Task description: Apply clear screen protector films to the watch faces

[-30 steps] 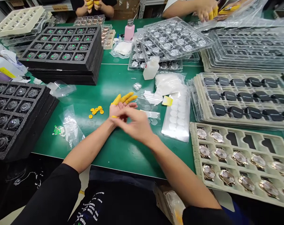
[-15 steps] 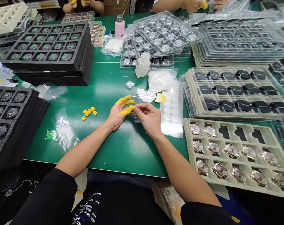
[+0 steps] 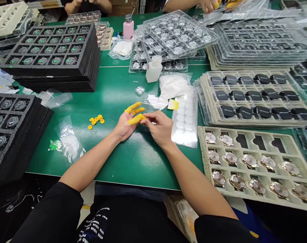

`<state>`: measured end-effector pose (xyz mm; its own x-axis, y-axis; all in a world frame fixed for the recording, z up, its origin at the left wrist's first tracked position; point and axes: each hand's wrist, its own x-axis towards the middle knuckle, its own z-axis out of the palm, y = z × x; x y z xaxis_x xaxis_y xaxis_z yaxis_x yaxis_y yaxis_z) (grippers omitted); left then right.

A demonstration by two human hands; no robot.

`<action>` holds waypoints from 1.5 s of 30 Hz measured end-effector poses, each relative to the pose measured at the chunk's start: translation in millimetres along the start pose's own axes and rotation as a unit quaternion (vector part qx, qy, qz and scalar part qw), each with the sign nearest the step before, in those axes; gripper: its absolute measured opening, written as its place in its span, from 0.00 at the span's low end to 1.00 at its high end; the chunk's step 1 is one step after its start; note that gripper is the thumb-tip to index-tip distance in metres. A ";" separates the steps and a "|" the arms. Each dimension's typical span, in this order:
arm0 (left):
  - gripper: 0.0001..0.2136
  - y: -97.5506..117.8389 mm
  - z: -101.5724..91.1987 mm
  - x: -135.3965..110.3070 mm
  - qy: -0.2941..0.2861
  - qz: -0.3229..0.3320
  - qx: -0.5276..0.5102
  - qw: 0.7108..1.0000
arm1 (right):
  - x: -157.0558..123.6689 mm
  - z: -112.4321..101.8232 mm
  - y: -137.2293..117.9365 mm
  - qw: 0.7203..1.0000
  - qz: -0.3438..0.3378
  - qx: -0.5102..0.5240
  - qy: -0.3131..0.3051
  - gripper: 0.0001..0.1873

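Note:
My left hand point(image 3: 125, 125) is palm up over the green table, fingers stretched out and apart. Yellow finger cots cover its thumb and two of its fingers. Beside the tip of that thumb, my right hand point(image 3: 160, 126) is closed in a pinch on a small yellow finger cot point(image 3: 143, 117). Whether this cot also touches the left thumb is hard to make out. No cots show on the right hand's visible fingers. Several rolled yellow finger cots point(image 3: 96, 119) lie in a loose group left of my hands.
Black foam trays point(image 3: 49, 69) of watch parts are stacked at left. A beige tray point(image 3: 267, 141) of watches sits at right, below stacked trays. A white bottle point(image 3: 154, 69), a pink bottle point(image 3: 128, 28) and a sheet of white discs point(image 3: 185, 121) lie ahead. Co-workers' hands point(image 3: 209, 5) show behind.
My right fingers have shifted slightly at the left thumb's tip. The cot on that thumb looks smoother, and a small yellow ring shows at the right fingertips. The left hand barely moved.

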<state>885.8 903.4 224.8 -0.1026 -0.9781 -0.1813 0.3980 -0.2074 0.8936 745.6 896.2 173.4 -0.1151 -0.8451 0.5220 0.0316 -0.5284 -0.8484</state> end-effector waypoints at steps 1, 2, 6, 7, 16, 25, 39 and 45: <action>0.26 -0.1 -0.6 -0.3 0.001 -0.005 -0.004 1.000 | 0.1 0.1 -0.7 1.000 -0.009 -0.010 0.002 0.16; 0.26 -0.3 -1.4 -0.4 0.002 -0.011 -0.008 1.000 | 0.1 0.3 -1.3 1.000 -0.013 -0.016 0.003 0.17; 0.28 -0.6 -4.2 -0.4 0.002 -0.024 -0.008 1.000 | -0.7 1.3 -1.6 0.999 -0.027 -0.026 -0.001 0.18; 0.28 -0.1 -4.4 -0.5 0.002 -0.025 -0.005 1.000 | -0.8 1.3 -1.1 0.999 -0.033 -0.032 -0.001 0.18; 0.26 2.7 -3.4 -2.6 -0.001 -0.004 -0.001 1.000 | -1.1 1.8 3.5 0.992 -0.109 -0.059 -0.024 0.10; 0.20 -0.7 -2.4 -0.3 0.013 -0.014 -0.062 0.998 | -2.4 -0.2 1.5 0.992 -0.082 -0.075 -0.060 0.09; 0.18 1.8 3.3 -2.5 0.042 -0.003 -0.077 0.996 | -1.9 4.0 -4.5 0.990 0.089 0.058 -0.095 0.18; 0.23 -3.6 5.6 -4.5 0.036 0.002 -0.043 0.998 | -7.4 12.3 -6.2 0.957 0.224 0.181 -0.040 0.25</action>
<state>879.7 908.7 224.7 -0.0358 -0.9772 -0.2094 0.4759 -0.2009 0.8563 758.5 904.7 175.9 0.0657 -0.9893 0.1302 0.4038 -0.0930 -0.9101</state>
